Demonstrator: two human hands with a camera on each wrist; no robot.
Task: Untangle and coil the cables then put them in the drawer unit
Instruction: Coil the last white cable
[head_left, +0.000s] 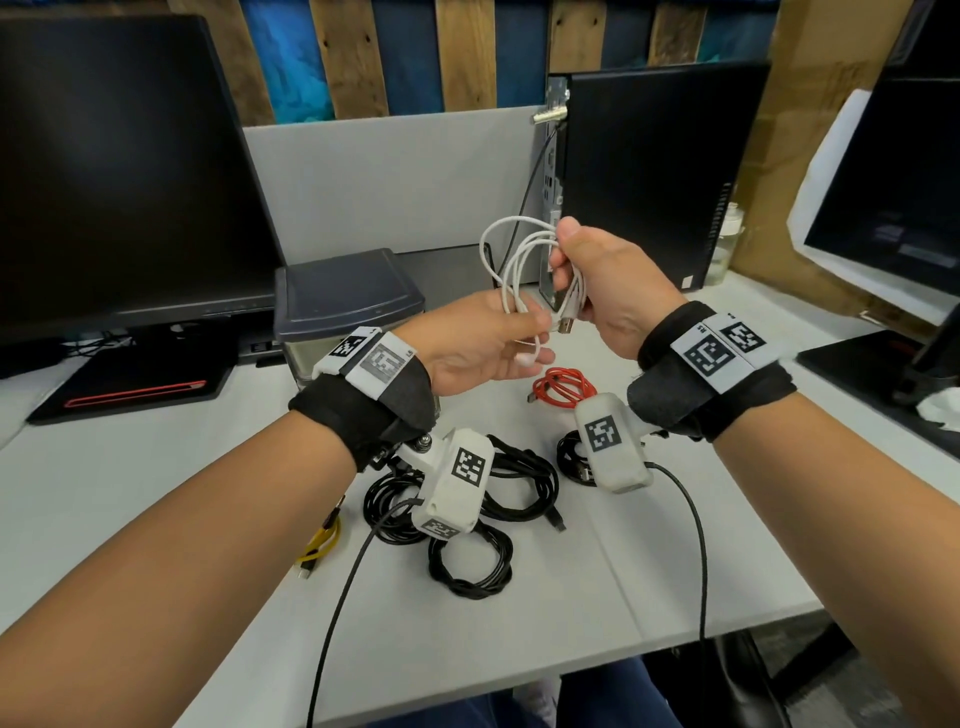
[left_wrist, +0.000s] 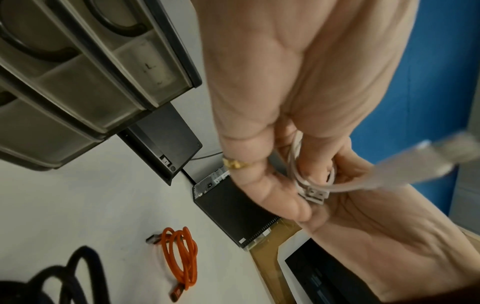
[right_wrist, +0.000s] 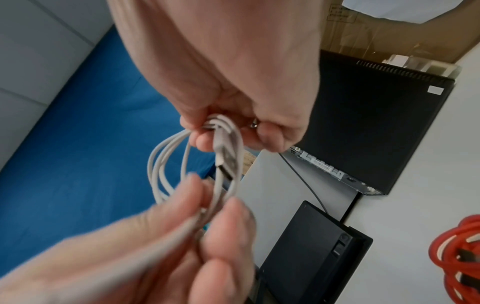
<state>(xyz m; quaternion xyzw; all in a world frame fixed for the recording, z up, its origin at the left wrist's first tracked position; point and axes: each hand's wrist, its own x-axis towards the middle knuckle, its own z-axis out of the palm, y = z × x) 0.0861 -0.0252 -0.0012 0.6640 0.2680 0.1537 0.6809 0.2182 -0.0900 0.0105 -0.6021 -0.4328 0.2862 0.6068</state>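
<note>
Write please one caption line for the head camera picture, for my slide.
Both hands, left hand and right hand, hold a coiled white cable above a table.

Dark monitor at left, black computer tower behind, white desk

White cable between curled fingers

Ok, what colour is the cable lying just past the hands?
Red-orange cable, coiled on the desk; clearest in the left wrist view.
</note>
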